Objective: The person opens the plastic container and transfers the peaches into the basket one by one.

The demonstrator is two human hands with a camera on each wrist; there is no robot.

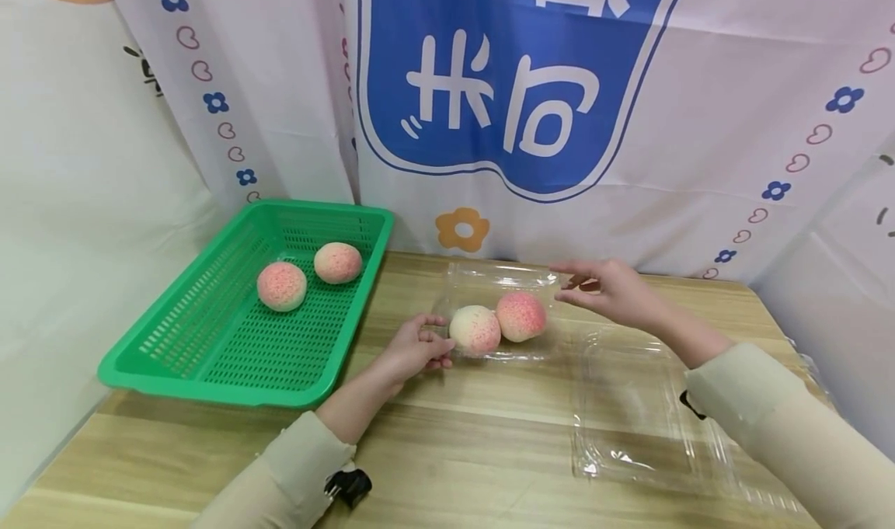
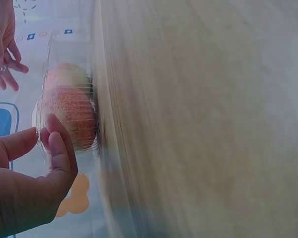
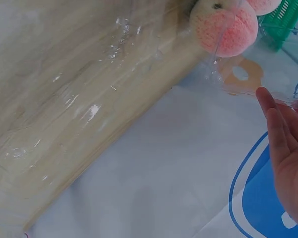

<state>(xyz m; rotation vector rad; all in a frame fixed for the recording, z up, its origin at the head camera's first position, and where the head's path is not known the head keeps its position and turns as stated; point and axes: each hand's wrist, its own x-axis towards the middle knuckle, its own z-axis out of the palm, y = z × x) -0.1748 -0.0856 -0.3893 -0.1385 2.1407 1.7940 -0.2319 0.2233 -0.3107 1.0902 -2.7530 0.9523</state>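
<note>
Two pink-and-cream toy peaches, a paler one [image 1: 475,329] and a pinker one [image 1: 520,317], sit side by side in a clear plastic box [image 1: 482,274] near the table's back edge. At the box's left side, my left hand [image 1: 418,348] pinches its rim between thumb and fingers, as the left wrist view shows [image 2: 39,178]. My right hand [image 1: 607,292] is at the box's right back corner, thumb and forefinger apart. In the right wrist view, its straight fingers [image 3: 271,116] reach the plastic's edge; the thumb is hidden there.
A green slotted basket [image 1: 353,327] stands on the left with two more peaches, one nearer [image 1: 282,286] and one further back [image 1: 339,262]. Another clear plastic box [image 1: 636,405] lies under my right forearm. A printed cloth [image 1: 294,86] hangs behind the wooden table [image 1: 447,451].
</note>
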